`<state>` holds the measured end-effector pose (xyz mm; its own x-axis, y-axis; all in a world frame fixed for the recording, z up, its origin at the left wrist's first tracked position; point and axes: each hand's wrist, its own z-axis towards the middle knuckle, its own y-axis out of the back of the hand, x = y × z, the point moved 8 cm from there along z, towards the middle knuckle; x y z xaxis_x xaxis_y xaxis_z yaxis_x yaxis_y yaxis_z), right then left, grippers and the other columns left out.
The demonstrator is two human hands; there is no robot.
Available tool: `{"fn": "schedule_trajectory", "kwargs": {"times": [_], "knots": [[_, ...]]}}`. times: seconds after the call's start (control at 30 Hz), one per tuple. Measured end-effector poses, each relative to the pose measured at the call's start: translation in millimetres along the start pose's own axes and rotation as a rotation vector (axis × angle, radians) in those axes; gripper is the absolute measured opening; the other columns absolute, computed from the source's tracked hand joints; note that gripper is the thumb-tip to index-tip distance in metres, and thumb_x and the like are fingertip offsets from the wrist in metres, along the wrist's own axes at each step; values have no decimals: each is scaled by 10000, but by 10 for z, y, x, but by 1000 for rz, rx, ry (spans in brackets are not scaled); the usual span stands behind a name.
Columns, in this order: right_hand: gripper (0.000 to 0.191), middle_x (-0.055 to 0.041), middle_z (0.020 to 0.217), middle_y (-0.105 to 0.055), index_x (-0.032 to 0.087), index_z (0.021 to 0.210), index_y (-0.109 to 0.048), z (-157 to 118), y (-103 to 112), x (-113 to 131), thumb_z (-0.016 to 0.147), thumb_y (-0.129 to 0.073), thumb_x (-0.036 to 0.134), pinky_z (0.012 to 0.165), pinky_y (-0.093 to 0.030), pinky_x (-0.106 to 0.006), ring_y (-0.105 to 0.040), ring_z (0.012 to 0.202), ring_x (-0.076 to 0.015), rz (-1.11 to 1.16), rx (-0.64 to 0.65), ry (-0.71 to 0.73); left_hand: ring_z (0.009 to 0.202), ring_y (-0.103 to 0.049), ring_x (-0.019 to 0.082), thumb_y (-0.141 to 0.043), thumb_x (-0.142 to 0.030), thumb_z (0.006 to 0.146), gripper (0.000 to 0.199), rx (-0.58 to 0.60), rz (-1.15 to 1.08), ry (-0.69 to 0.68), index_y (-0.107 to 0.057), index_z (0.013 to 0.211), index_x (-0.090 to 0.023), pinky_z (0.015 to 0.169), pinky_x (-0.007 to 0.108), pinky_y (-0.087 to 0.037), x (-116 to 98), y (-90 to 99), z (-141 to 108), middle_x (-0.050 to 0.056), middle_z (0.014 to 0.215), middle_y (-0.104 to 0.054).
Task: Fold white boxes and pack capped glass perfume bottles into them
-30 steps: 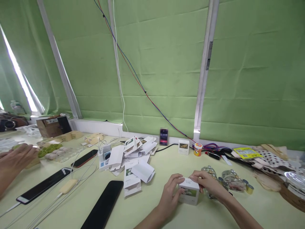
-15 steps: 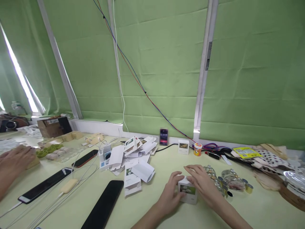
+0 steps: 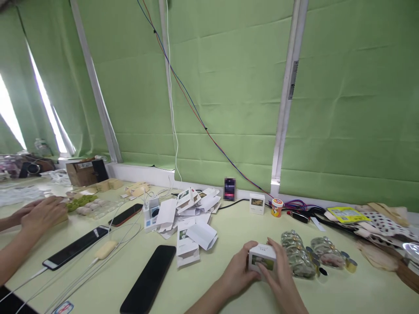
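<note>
A small white box [image 3: 262,251] with a dark green picture on its front is held between my two hands, its closed top facing up. My left hand [image 3: 240,267] wraps round the box's left side, thumb low on the front. My right hand [image 3: 278,272] grips the right side, with a finger across the picture. Just right of my right hand lie clear-wrapped bundles [image 3: 297,255] and small gold and dark cylinders [image 3: 351,265]. Another white box [image 3: 257,204] stands upright at the back, beside an orange tub [image 3: 276,208].
Flattened white cartons [image 3: 188,218] are heaped left of my hands. A large black phone [image 3: 149,279] lies nearer, with more phones, white cables and a power bank [image 3: 105,250] further left. Another person's hands [image 3: 42,213] work at the far left. Cloths [image 3: 382,224] lie at the right.
My hands have closed round the box and tilted it so more of its top shows. The view has turned slightly left, and both of the other person's hands now show.
</note>
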<state>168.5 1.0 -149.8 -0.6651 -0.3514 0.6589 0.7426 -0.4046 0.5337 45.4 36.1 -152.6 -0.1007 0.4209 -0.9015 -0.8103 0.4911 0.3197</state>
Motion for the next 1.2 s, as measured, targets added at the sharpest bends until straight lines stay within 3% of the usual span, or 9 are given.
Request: {"fn": "schedule_trajectory", "kwargs": {"times": [0.07, 0.13, 0.3, 0.4, 0.53, 0.67, 0.87, 1.07, 1.2], "knots": [[591, -126, 1358, -333, 240, 1431, -78, -155, -63, -121, 920, -366, 316, 1027, -343, -445, -360, 1271, -295, 28, -52, -37, 1046, -555, 204, -598, -11, 636, 719, -13, 8, 0, -376, 1279, -244, 913, 321, -444, 27, -13, -18, 30, 1176, -586], [609, -130, 1364, -342, 255, 1435, -67, -241, -113, -210, 917, -376, 336, 1030, -320, -482, -366, 1262, -314, 13, -67, -64, 1062, -547, 209, -570, -6, 642, 735, -53, 66, 5, -354, 1303, -246, 945, 336, -422, 54, -11, -39, 34, 1199, -577], [608, -113, 1440, -343, 218, 1429, -129, -182, -140, -327, 885, -388, 297, 1045, -342, -404, -369, 1312, -267, 117, -43, -138, 1096, -535, 214, -533, -12, 643, 800, -166, 159, 18, -265, 1362, -241, 951, 330, -409, 117, 10, -66, 53, 1248, -547], [519, -110, 1337, -508, 184, 1344, -294, -84, -235, -367, 840, -397, 254, 976, -422, -349, -496, 1228, -237, 146, 51, -224, 1140, -512, 222, -524, 4, 611, 825, -251, 148, 56, -268, 1360, -228, 964, 325, -389, 181, 66, -9, 66, 1265, -537], [383, -82, 1139, -652, 210, 1201, -408, 106, -310, -360, 819, -377, 207, 840, -492, -317, -646, 1012, -224, 34, 67, -305, 1018, -572, 229, -513, -2, 611, 629, -313, 60, 133, -424, 1202, -197, 895, 327, -419, 316, 124, 184, 73, 1116, -622], [383, -100, 1176, -632, 189, 1197, -424, 348, -325, -373, 817, -381, 190, 854, -471, -315, -628, 1037, -229, -11, 6, -327, 902, -591, 222, -524, -94, 703, 380, -342, 38, 165, -471, 1066, -196, 829, 332, -438, 431, 174, 432, 70, 999, -660], [330, -88, 1159, -641, 187, 1191, -467, 592, -356, -517, 873, -381, 181, 841, -469, -307, -621, 1045, -223, -89, -48, -374, 923, -595, 223, -503, -72, 704, 343, -367, 25, 147, -462, 1025, -185, 845, 325, -436, 526, 206, 747, 104, 1044, -652], [278, -74, 1164, -605, 163, 1171, -539, 829, -440, -666, 918, -531, 279, 842, -499, -416, -613, 996, -214, -177, -74, -434, 1071, -555, 243, -503, -27, 663, 517, -409, 26, 134, -439, 1164, -140, 954, 332, -392, 639, 246, 1014, 153, 1184, -594], [291, -67, 1159, -603, 169, 1170, -547, 995, -542, -842, 906, -562, 288, 809, -525, -412, -626, 956, -206, -212, -56, -515, 1137, -536, 234, -487, -20, 649, 678, -409, 13, 146, -357, 1308, -115, 986, 293, -378, 778, 279, 1216, 166, 1279, -544]]}}
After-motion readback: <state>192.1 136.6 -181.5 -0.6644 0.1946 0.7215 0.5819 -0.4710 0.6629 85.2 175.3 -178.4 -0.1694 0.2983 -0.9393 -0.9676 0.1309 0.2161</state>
